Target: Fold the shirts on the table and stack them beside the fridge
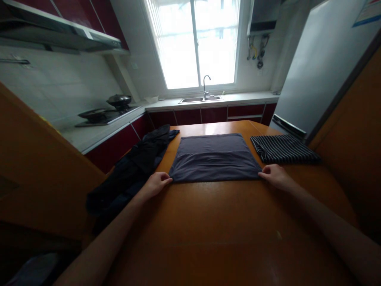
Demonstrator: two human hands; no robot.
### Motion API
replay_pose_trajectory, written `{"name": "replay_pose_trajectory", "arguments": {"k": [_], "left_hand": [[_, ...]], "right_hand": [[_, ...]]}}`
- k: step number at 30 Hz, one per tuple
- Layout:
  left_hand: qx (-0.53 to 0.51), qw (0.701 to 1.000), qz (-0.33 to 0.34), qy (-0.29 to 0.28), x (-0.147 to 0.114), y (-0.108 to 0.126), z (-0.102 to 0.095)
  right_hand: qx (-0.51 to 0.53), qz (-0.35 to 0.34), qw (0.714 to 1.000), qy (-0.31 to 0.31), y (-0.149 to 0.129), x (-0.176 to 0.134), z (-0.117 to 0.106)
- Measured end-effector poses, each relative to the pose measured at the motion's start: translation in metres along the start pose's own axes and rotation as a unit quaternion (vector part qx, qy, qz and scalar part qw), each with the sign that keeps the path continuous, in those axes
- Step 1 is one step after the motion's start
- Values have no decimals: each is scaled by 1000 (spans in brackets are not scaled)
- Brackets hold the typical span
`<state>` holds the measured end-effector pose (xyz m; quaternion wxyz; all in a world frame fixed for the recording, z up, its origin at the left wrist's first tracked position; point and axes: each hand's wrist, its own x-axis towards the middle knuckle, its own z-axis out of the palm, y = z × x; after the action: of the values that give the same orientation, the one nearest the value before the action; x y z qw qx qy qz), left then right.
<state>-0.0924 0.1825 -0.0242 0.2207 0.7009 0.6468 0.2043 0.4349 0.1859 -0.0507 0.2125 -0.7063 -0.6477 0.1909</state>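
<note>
A dark grey piece of cloth, which looks like a folded garment, lies flat on the wooden table. Slight creases run across its near half. My left hand pinches its near left corner between thumb and fingers. At the near right corner, my right hand pinches the cloth in the same way. Between the two hands the near edge is stretched almost straight. Just beyond my right hand rests a folded black cloth with white stripes.
Dark clothes are heaped along the table's left edge. Behind the table runs a counter with a sink and a tap. Pans sit on the stove at left. A fridge stands at right.
</note>
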Motion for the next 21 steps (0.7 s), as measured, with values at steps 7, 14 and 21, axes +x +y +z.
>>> {"name": "replay_pose_trajectory", "arguments": {"k": [7, 14, 21], "left_hand": [[-71, 997, 4, -5, -4, 4, -11], [-42, 999, 9, -16, -2, -5, -17], [14, 997, 27, -69, -3, -10, -17]], "right_hand": [[237, 76, 964, -92, -2, -4, -10], [223, 71, 963, -133, 3, -4, -21], [72, -10, 989, -127, 17, 2, -16]]}}
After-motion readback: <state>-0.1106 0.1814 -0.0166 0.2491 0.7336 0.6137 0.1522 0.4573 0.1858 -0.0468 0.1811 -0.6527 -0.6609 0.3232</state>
